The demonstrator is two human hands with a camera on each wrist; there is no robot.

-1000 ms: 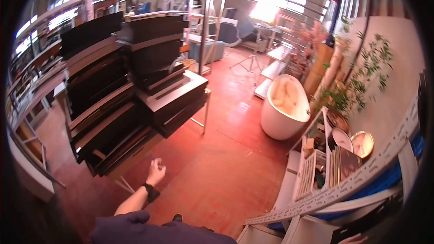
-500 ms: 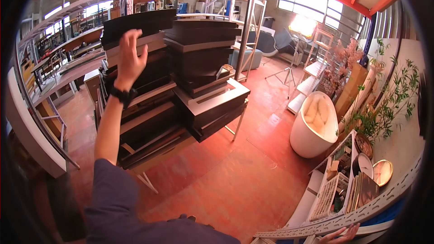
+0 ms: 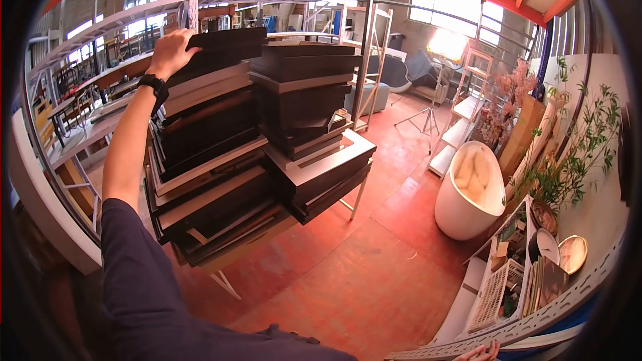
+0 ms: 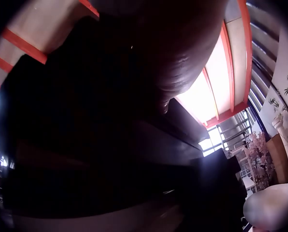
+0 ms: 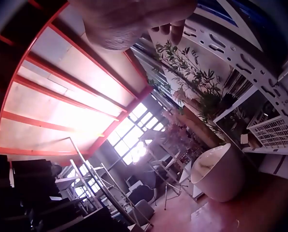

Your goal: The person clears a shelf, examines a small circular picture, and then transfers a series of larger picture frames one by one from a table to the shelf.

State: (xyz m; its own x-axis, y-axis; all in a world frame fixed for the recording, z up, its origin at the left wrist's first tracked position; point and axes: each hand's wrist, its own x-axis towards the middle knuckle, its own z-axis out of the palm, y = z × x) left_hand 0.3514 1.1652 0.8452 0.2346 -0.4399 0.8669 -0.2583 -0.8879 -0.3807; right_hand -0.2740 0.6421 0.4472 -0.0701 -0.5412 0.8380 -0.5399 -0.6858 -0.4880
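Note:
My left hand (image 3: pixel 172 52) is at the top left corner of a tall black panel (image 3: pixel 227 48), its fingers curled over the edge and the thumb on the near side. This panel stands at the top of a stack of dark boards and boxes. In the left wrist view the hand (image 4: pixel 185 53) is dark and close to the camera, which hides most of the grip. At the bottom edge of the head view, my right hand (image 3: pixel 480 353) shows only its fingers, beside a perforated metal beam (image 3: pixel 535 331). The right wrist view shows that hand (image 5: pixel 134 21) with loosely bent fingers, holding nothing visible.
A second dark stack (image 3: pixel 304 83) stands against the first, with a pale frame (image 3: pixel 334 157) jutting forward. On the right are a white tub (image 3: pixel 468 194), leafy plants (image 3: pixel 582 150) and a low shelf with a white basket (image 3: pixel 495 294). Metal racks (image 3: pixel 120 17) stand behind the stacks.
My left hand has risen from low over the floor to the black panel's corner and taken hold of it. The right hand has stayed near the beam, now lower in view.

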